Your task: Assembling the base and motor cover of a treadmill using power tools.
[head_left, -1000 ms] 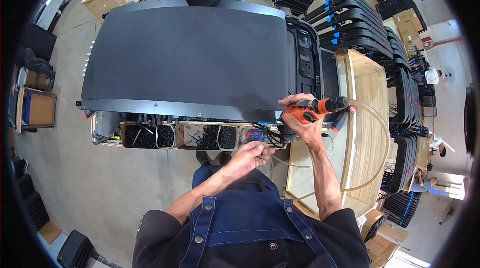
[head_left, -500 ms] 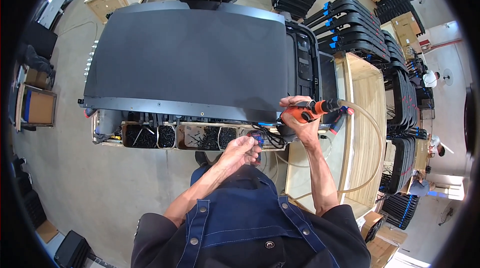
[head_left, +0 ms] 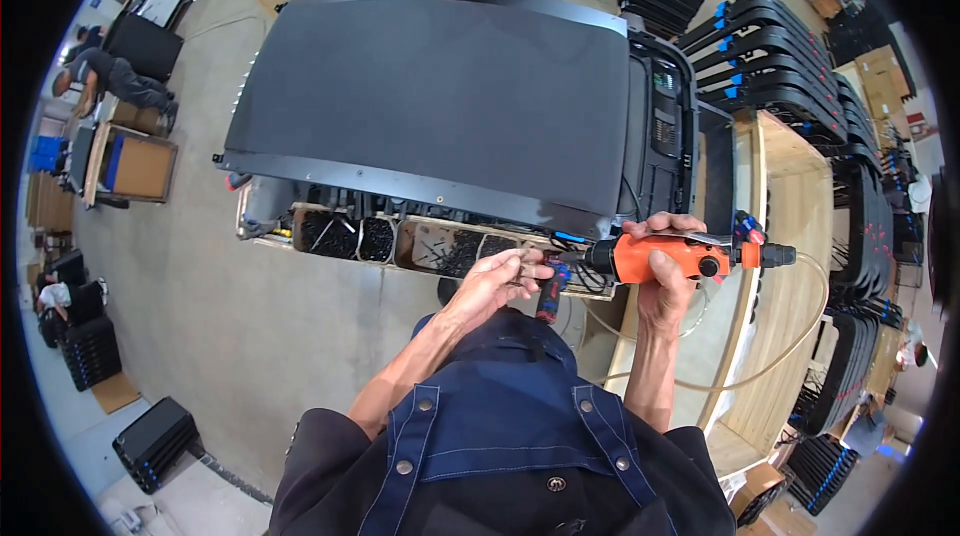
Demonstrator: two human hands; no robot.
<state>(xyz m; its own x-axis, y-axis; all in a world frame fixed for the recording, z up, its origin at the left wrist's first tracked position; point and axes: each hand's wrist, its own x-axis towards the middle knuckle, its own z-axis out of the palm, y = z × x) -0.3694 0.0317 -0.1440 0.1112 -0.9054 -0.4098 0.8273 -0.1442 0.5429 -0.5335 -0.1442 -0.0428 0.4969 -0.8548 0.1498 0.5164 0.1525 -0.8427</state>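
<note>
One orange pneumatic driver (head_left: 640, 260), right of the frame's centre, has the right hand (head_left: 670, 294) wrapped round it. Near its tip, the left hand (head_left: 488, 286) has fingers almost pinched; on what, I can't tell.

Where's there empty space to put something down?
The black sheet, between its metal strips. Also the floor between left forearm and black stack. It's crowded where the right hand grips an orange tool and the left hand is near a drill.
</note>
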